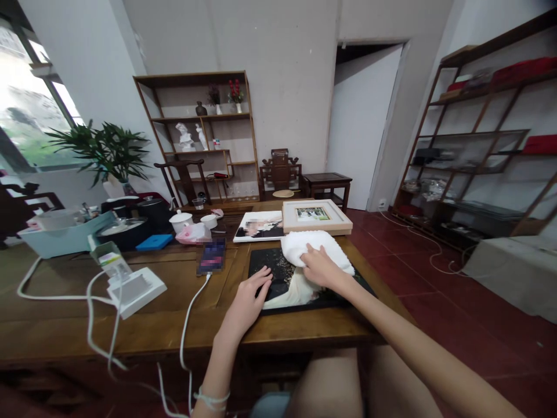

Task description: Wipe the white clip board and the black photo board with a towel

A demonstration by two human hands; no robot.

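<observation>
A dark photo panel with a pale gown printed on it lies flat at the table's front edge. My left hand rests on the panel's left edge with its fingers stretched out, holding nothing. Over the panel's upper right part lies a folded white towel. My right hand grips and presses the towel against the panel, some fingers sunk into the cloth. The towel and my right forearm hide much of the panel's right side.
Behind the panel lie another photo print and a light wooden picture frame. A charging phone, a white power strip with loose cables, a blue box, pots and a white bowl stand to the left.
</observation>
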